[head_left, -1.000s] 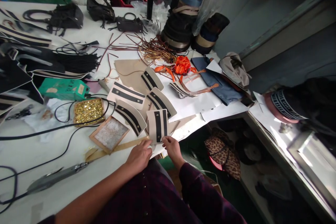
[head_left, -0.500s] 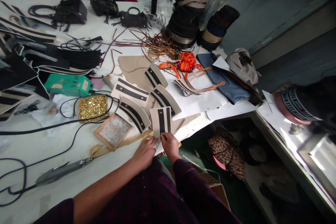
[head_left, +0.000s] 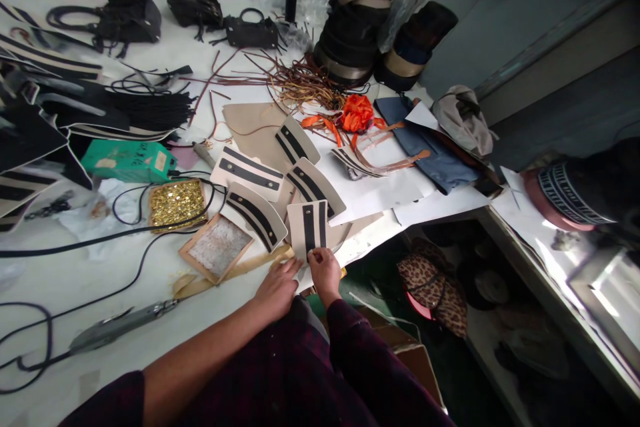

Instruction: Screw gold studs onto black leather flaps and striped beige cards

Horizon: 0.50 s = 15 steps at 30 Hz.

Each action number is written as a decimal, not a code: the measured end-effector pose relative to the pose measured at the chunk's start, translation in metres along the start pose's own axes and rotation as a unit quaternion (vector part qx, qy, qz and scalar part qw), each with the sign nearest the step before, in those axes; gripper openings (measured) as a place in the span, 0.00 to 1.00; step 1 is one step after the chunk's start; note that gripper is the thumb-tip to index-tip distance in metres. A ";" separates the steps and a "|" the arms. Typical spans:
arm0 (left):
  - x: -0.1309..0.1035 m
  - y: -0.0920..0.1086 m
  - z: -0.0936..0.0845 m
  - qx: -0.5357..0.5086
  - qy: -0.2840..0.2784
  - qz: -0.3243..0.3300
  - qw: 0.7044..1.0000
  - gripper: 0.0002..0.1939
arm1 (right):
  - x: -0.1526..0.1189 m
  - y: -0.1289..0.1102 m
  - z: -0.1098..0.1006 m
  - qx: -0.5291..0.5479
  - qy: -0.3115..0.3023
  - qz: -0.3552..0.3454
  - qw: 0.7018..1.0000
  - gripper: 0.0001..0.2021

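A beige panel with a black stripe and a small stud near its top lies at the table's front edge. My left hand rests at its lower left corner, fingers stretched out and lying on it. Pressed together at the stripe's lower end are the fingertips of my right hand; anything small between them is hidden. Around this panel lie similar beige pieces with black stripes and studs: a curved one to the left, another behind, and a straighter one farther back.
Left of the panels stand a tray of gold studs and a tray of pale small pieces. A grey electric screwdriver with a black cord lies front left. Behind are a green box, brown cords and strap rolls.
The view has shifted slightly. Both hands stay at the panel's lower end, with my right fingertips still pressed at the stripe.
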State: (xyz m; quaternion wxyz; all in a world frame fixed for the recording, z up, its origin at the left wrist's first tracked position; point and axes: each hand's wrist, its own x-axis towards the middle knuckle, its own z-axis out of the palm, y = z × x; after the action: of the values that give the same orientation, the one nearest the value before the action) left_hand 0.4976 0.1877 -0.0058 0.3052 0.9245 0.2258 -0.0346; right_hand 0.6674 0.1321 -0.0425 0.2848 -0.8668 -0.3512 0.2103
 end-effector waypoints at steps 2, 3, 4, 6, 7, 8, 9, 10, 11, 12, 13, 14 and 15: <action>0.001 0.000 0.000 -0.001 -0.002 -0.001 1.000 0.09 | 0.002 -0.002 -0.001 0.005 0.001 0.022 1.000 0.08; 0.001 0.000 -0.001 -0.003 -0.003 -0.002 1.000 0.09 | 0.002 -0.003 -0.001 0.007 0.000 0.032 0.999 0.08; 0.001 0.000 -0.001 -0.004 -0.004 -0.003 1.000 0.09 | 0.003 -0.003 -0.001 0.009 -0.003 0.042 0.999 0.07; 0.002 0.000 -0.003 -0.009 -0.006 -0.003 1.000 0.09 | 0.005 -0.004 -0.002 0.013 -0.013 0.058 0.998 0.07; 0.002 0.000 -0.004 -0.012 -0.006 -0.003 1.000 0.09 | 0.007 -0.004 -0.002 0.015 -0.018 0.066 0.998 0.06; 0.002 0.000 -0.005 -0.016 -0.007 -0.004 1.000 0.09 | 0.009 -0.004 -0.003 0.017 -0.023 0.074 0.997 0.06; 0.002 0.000 -0.005 -0.019 -0.007 -0.005 1.000 0.09 | 0.011 -0.004 -0.004 0.018 -0.027 0.083 0.996 0.07; 0.002 0.000 -0.005 -0.023 -0.007 -0.005 1.000 0.09 | 0.013 -0.004 -0.006 0.019 -0.032 0.092 0.995 0.09; 0.002 0.000 -0.005 -0.028 -0.007 -0.006 1.000 0.08 | 0.016 -0.003 -0.008 0.019 -0.036 0.099 0.994 0.11; 0.002 0.000 -0.006 -0.032 -0.007 -0.007 0.999 0.08 | 0.019 -0.002 -0.010 0.019 -0.043 0.106 0.993 0.12; 0.002 0.000 -0.006 -0.037 -0.007 -0.007 0.999 0.08 | 0.021 -0.002 -0.012 0.019 -0.050 0.111 0.992 0.13; 0.002 0.001 -0.006 -0.042 -0.006 -0.007 0.999 0.08 | 0.024 -0.001 -0.014 0.019 -0.059 0.114 0.991 0.13; 0.001 0.001 -0.006 -0.048 -0.006 -0.008 0.999 0.07 | 0.027 0.000 -0.015 0.020 -0.068 0.117 0.991 0.13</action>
State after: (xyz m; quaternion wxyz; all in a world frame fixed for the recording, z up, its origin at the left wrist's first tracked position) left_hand 0.4987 0.1913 -0.0007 0.3499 0.9069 0.2326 -0.0315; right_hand 0.6938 0.1466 -0.0352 0.2509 -0.8799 -0.2613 0.3074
